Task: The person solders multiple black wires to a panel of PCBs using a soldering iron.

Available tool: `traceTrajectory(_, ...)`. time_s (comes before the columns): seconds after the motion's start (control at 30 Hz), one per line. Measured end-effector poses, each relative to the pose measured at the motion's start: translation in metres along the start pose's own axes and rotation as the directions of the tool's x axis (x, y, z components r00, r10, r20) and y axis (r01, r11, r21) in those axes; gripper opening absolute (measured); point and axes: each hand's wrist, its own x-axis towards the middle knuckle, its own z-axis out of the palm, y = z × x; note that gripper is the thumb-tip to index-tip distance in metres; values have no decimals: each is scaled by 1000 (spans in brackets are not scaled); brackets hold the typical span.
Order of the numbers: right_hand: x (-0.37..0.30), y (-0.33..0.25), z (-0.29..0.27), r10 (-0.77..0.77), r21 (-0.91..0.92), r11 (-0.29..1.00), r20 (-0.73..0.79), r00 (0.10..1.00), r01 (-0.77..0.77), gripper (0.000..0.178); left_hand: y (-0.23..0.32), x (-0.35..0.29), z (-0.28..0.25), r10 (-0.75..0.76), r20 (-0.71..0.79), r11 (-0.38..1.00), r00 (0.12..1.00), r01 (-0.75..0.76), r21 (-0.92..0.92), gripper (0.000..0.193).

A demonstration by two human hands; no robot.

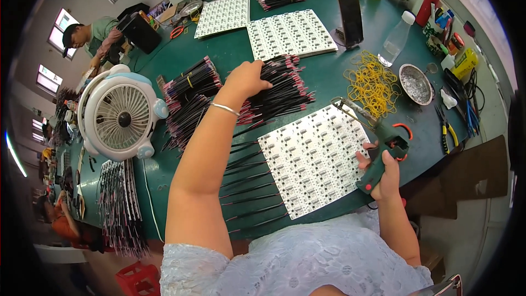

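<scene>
Green and broad, the bench (329, 79) fills most of what I can see from over here, with a white desk fan (123, 119) standing toward its left side. Squarely before the seated worker lies a white circuit-board panel (312, 156), single black wires in a row along its left edge. Just beyond that panel sits a loose heap of black, red-ended wires (285, 94), their long axis running roughly left to right, the right ends tipped slightly away. The left hand (246, 81) is the nearer one, reaching over the heap's far left part, so most of it spreads to the right of those fingers; whether they pinch a wire, I can't tell. Across the panel, the right hand (388, 180) has its fingers wrapped round a green soldering gun (375, 171), nose toward the panel's far right corner.
</scene>
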Motion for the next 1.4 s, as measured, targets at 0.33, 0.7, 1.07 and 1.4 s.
traceTrajectory(0.33, 0, -3, -1, 30, 21, 999, -36, 999, -29, 39, -25, -22, -32, -23, -1, 997, 1000, 23, -75, 28)
traceTrajectory(0.7, 2, 0, -9, 30, 52, 998, -3, 1000, -30, 41, -37, -158, -35, -245, -453, 46, 857, -456, -889, 12)
traceTrajectory(1.07, -5, 1, -12, 16, -63, 998, -49, 999, -19, 39, -37, -152, 17, -330, -471, 53, 818, -482, -875, 22)
traceTrajectory(1.4, 9, -27, 36, -75, 67, 995, -6, 997, 76, 50, -14, -141, -1, -358, -388, 116, 849, -372, -921, 26)
